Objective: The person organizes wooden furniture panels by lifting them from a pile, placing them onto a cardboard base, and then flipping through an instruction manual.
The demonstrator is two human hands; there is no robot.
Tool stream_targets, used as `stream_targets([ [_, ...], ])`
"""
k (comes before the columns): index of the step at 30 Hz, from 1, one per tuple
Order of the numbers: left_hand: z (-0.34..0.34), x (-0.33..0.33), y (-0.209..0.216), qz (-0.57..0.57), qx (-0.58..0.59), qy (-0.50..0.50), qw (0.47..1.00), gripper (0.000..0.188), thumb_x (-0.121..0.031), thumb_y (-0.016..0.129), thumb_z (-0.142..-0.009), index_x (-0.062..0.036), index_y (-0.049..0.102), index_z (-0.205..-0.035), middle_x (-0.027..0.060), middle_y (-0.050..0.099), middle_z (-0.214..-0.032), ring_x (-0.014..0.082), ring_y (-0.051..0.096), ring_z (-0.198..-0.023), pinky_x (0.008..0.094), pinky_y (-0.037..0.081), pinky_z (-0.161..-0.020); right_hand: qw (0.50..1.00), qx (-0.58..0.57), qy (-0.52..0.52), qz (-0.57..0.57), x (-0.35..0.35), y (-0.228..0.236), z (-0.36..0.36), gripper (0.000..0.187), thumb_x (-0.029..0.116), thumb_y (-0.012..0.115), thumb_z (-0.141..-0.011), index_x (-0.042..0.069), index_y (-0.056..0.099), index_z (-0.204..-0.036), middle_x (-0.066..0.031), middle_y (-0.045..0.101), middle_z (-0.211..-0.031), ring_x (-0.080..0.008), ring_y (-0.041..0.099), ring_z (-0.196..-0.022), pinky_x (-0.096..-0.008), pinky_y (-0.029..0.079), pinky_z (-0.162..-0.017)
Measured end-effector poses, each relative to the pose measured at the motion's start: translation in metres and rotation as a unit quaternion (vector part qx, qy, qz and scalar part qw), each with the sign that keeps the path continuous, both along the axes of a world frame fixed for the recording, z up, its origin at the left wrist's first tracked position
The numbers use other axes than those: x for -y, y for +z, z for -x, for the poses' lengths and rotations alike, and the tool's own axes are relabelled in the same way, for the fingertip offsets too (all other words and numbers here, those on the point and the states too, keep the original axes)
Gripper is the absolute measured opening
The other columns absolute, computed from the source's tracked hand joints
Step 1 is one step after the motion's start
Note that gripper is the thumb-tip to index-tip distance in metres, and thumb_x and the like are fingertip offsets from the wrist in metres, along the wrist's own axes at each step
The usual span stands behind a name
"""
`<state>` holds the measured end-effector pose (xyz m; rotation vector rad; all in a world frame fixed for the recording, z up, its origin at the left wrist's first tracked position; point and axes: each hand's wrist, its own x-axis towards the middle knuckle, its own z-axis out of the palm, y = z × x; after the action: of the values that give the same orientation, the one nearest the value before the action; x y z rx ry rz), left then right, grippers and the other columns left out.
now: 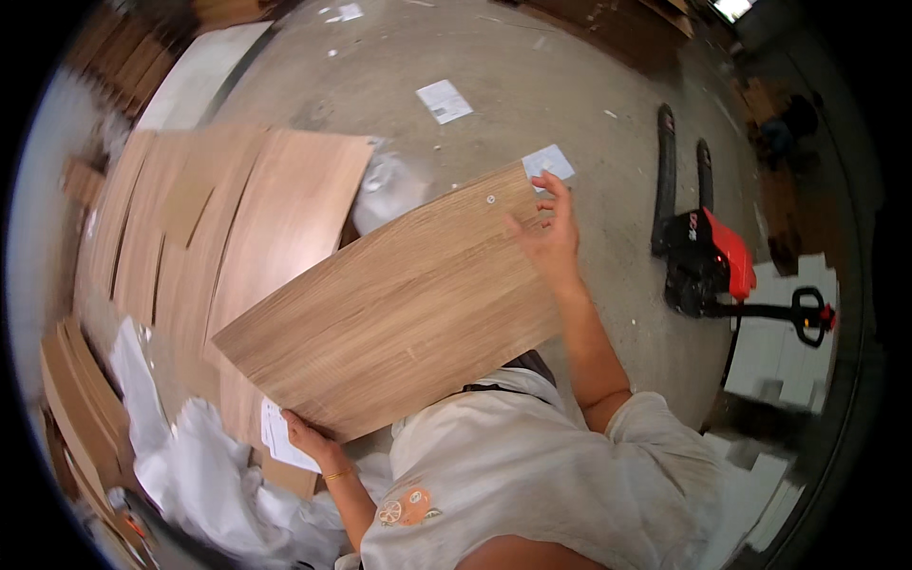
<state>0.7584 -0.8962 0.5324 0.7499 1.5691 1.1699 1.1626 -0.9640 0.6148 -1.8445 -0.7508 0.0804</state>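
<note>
I hold a long wood-grain panel (pixel 399 304) tilted in front of my chest. It has a small round fitting near its far end. My left hand (pixel 306 439) grips the panel's near lower corner, with a white paper sheet (pixel 283 439) against the fingers. My right hand (pixel 548 231) holds the far right edge, thumb on the face and fingers spread behind it. My white shirt fills the lower middle of the view.
Several similar wood panels (pixel 237 218) lie spread on the floor at left, with more stacked at the lower left. White plastic wrap (pixel 204 475) lies crumpled below them. A red pallet jack (pixel 708 256) stands at right on the concrete floor (pixel 532 76), near white blocks (pixel 784 351).
</note>
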Motion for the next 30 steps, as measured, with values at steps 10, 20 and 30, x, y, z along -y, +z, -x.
stream_targets([
  [10, -0.149, -0.015, -0.008, -0.117, -0.082, -0.069, 0.987, 0.03, -0.018, 0.044, -0.085, -0.0102, 0.042, -0.056, -0.0085, 0.036, -0.054, 0.0024, 0.027, -0.049, 0.0197, 0.021, -0.043, 0.98, 0.069, -0.141, 0.121, 0.062, -0.015, -0.13, 0.047, 0.02, 0.066, -0.068, 0.006, 0.043, -0.107, -0.0144, 0.05, -0.105, -0.0265, 0.051, -0.095, -0.035, 0.042, -0.079],
  [20, -0.327, 0.029, 0.004, -0.057, -0.179, -0.093, 0.978, 0.04, -0.038, 0.054, -0.078, 0.0004, 0.056, -0.066, 0.0029, 0.041, -0.049, 0.008, 0.035, -0.05, 0.0241, 0.034, -0.048, 0.968, 0.106, -0.117, 0.194, 0.116, -0.05, -0.311, 0.038, 0.025, 0.056, -0.077, 0.003, 0.044, -0.105, -0.0137, 0.049, -0.106, -0.0264, 0.046, -0.1, -0.0322, 0.034, -0.086],
  [30, -0.335, 0.033, 0.019, 0.0, -0.234, -0.067, 0.97, 0.045, -0.045, 0.05, -0.078, -0.0025, 0.053, -0.062, 0.0087, 0.043, -0.049, 0.0177, 0.037, -0.045, 0.0292, 0.033, -0.046, 0.949, 0.199, -0.049, 0.241, 0.057, -0.047, -0.347, 0.039, 0.034, 0.053, -0.078, 0.003, 0.046, -0.101, -0.0113, 0.052, -0.099, -0.0251, 0.048, -0.093, -0.0303, 0.037, -0.079],
])
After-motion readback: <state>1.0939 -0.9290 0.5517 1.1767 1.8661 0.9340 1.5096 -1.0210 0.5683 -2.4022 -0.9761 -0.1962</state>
